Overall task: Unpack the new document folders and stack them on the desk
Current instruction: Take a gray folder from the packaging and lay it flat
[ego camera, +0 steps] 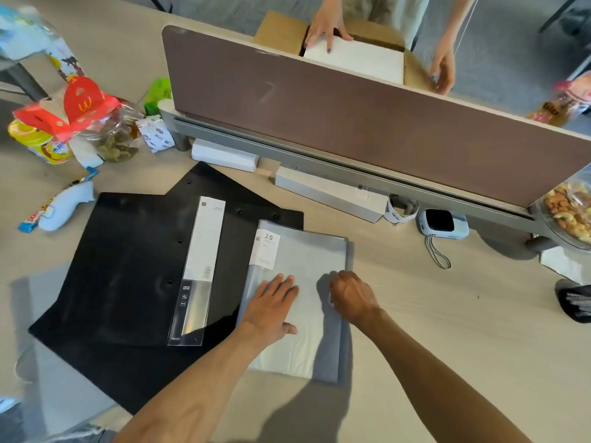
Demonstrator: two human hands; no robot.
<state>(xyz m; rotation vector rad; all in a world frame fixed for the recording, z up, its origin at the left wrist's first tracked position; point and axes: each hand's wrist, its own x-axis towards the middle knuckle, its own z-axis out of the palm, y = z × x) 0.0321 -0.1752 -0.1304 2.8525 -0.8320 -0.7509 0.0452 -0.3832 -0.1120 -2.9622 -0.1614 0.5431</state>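
Left hand [271, 306] lies flat, palm down, fingers spread, pressing on the grey folder [300, 282]; nothing held in its grip. Right hand [350, 294] just beside it, fingers curled down onto the same folder's cover; whether its grip pinches the wrapper or only rests there, cannot tell.

Grey folder lies flat on the surface [447, 330], near edge toward the person, a white label [267, 247] reading "20" at its far left corner. Its left edge overlaps the black folders [128, 266], which lie fanned at angles. A long clear-and-white packaging strip [196, 273] rests on top of the black ones.

Beyond, a brown divider panel [351, 116]. Behind it another person's hands reach into a cardboard box [281, 30].
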